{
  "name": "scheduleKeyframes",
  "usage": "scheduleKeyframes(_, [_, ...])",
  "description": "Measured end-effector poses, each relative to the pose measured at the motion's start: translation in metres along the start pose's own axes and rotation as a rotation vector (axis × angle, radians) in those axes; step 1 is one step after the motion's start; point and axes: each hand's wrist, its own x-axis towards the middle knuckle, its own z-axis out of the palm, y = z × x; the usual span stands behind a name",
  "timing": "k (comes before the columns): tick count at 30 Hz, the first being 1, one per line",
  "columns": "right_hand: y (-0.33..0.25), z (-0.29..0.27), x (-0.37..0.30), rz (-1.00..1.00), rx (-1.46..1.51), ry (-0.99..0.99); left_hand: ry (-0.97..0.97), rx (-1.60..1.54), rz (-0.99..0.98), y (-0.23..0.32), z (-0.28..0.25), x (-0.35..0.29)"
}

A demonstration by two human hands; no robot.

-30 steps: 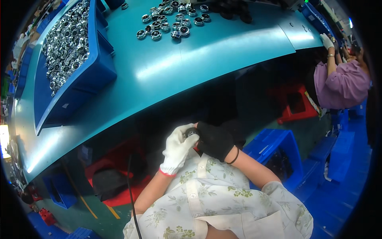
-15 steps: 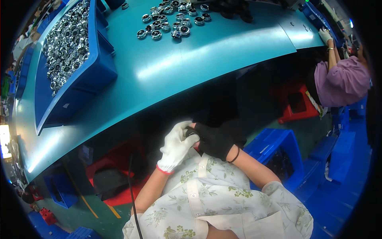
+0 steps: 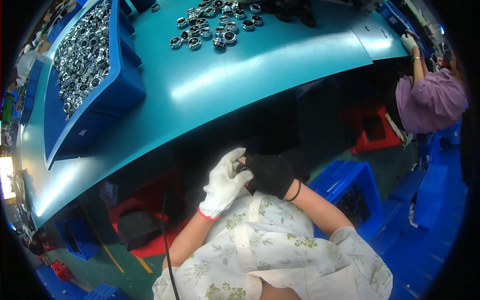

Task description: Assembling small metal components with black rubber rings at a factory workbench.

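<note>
Close in front of my shirt, my two hands meet around a small dark round part (image 3: 243,169) with a shiny rim. My left hand (image 3: 223,182), in a white knit glove with a red cuff edge, pinches it with the thumb across its face; the index finger points up past it. From the other side my right hand (image 3: 272,176), in a black glove with bare fingertips, closes on the same part. The glove covers most of its fingers and much of the part is hidden. Similar chrome-rimmed round parts (image 3: 230,37) lie in a loose group on the table, beyond my hands.
A teal table (image 3: 200,90) curves across ahead. On its left stands a blue bin (image 3: 112,107) heaped with chrome parts. Dark round pieces (image 3: 295,12) lie at the far edge. A blue crate (image 3: 367,187) sits right; red stools flank me. A co-worker in purple (image 3: 430,102) works far right.
My left index finger has lifted and straightened a little, and the left hand has shifted slightly against the part. Both hands keep hold of it.
</note>
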Motion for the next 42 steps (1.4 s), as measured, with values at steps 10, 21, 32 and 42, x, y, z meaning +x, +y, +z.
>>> scheduleKeyframes(10, [-0.006, 0.006, -0.012, 0.042, 0.016, 0.001, -0.006, 0.249, 0.020, -0.002, -0.003, -0.001])
scheduleKeyframes(21, [-0.009, 0.000, -0.009, 0.156, 0.179, -0.067, 0.013, -0.241, 0.042, -0.020, 0.000, -0.009])
scheduleKeyframes(32, [-0.010, 0.004, -0.001, -0.121, 0.019, 0.091, 0.045, -0.035, 0.067, -0.013, -0.004, -0.011])
scheduleKeyframes(42, [0.001, 0.001, 0.006, 0.066, 0.333, -0.126, -0.109, -0.292, 0.029, -0.007, -0.027, -0.005])
